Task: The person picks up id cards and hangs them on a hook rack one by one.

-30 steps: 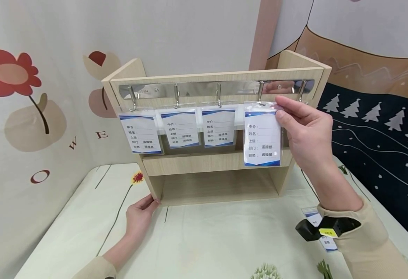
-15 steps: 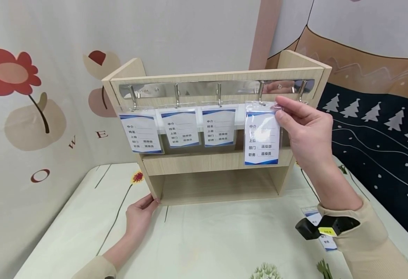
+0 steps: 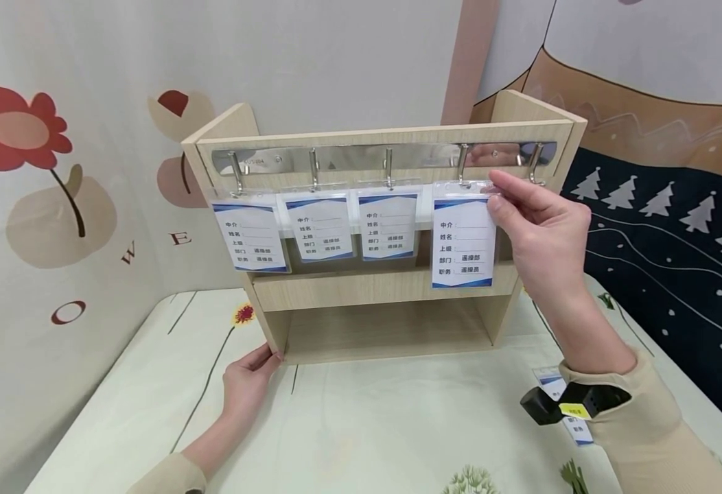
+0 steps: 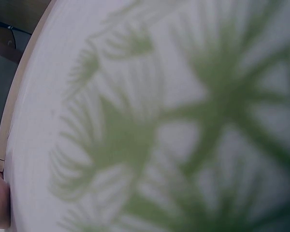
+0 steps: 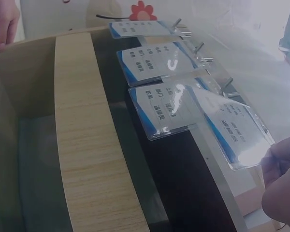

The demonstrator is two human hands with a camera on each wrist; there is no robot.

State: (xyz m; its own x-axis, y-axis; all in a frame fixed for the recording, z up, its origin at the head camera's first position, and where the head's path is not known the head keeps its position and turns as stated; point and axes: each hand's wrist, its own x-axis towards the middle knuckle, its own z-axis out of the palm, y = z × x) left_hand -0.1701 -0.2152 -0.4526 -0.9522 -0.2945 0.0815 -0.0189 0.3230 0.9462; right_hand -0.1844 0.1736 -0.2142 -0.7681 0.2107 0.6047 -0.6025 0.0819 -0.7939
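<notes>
— While the right hand [image 3: 546, 237] is up at the rack, what has it got?

— Its thumb and fingertips are pinched on the top right corner of the fourth badge sleeve [image 3: 463, 237], the clear one with the blue-edged card. That sleeve hangs at the fourth hook [image 3: 462, 163] of the metal hook rail [image 3: 348, 158], lower and closer to us than the other three badges [image 3: 318, 228], which hang in a row on the hooks to its left. Whether its slot is fully over the hook I cannot tell from where I stand.

— And the left hand [image 3: 248, 381]?

— Down on the tablecloth [image 3: 367, 425], fingers relaxed and fairly straight, their tips touching the lower left corner of the wooden shelf unit [image 3: 373, 322]. It holds nothing.

— Anything else on the table?

— One more badge [image 3: 574, 427] lies flat on the cloth near the right wrist, partly hidden by the black wrist camera [image 3: 574, 405]. The fifth hook [image 3: 534, 163], at the right end of the rail, is just above the right hand's fingers. From the right wrist's view the held sleeve [image 5: 237, 133] curls away from the dark panel behind it.
</notes>
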